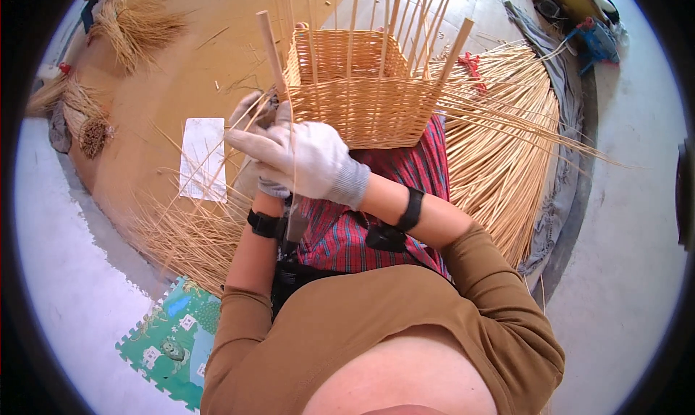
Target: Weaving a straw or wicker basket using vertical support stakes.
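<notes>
A half-woven wicker basket stands before me, with upright stakes rising from its walls and a thicker post at its near left corner. Both my hands wear pale work gloves and meet at that corner. My right hand crosses over to the left, its fingers closed on thin wicker strands, the thumb up beside the post. Partly hidden behind it, my left hand has its fingers curled around the strands against the corner. Loose strand ends trail off left, and other long ones stick out past the basket's right corner.
A large spread of wicker rods lies at the right on grey cloth. More loose strands lie at the left near a white sheet. Bundles rest at the far left. A green foam mat is lower left. Red plaid cloth covers my lap.
</notes>
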Demonstrator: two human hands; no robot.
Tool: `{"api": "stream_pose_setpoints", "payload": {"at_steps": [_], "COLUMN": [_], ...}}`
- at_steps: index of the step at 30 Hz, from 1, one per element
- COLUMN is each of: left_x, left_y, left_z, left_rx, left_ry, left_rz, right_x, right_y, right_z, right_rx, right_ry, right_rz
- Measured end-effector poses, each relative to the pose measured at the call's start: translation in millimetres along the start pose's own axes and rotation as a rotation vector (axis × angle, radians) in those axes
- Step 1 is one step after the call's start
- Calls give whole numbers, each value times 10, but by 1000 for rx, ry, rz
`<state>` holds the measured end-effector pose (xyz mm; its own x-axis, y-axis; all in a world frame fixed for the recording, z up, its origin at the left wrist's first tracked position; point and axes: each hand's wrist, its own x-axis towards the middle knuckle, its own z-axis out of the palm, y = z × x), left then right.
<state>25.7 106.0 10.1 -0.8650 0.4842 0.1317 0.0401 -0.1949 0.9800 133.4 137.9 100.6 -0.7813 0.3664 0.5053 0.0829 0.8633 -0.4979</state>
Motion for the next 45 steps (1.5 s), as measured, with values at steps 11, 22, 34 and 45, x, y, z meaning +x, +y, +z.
{"api": "stream_pose_setpoints", "payload": {"at_steps": [11, 22, 34, 45], "left_x": [791, 597, 177, -412], "left_y": [345, 262, -152, 694], "left_z": [-147, -47, -225, 768], "left_rx": [151, 86, 132, 696], "left_ry": [-859, -592, -175, -586], "left_rz": [-152, -291, -23, 813], "right_x": [-614, 797, -2136, -950], "right_y": [474, 767, 1016, 819], "right_z": [-282, -269, -842, -1011], "right_rx": [550, -196, 500, -145], "right_ry": [472, 516, 1060, 586], "right_rz": [360, 157, 838, 374]}}
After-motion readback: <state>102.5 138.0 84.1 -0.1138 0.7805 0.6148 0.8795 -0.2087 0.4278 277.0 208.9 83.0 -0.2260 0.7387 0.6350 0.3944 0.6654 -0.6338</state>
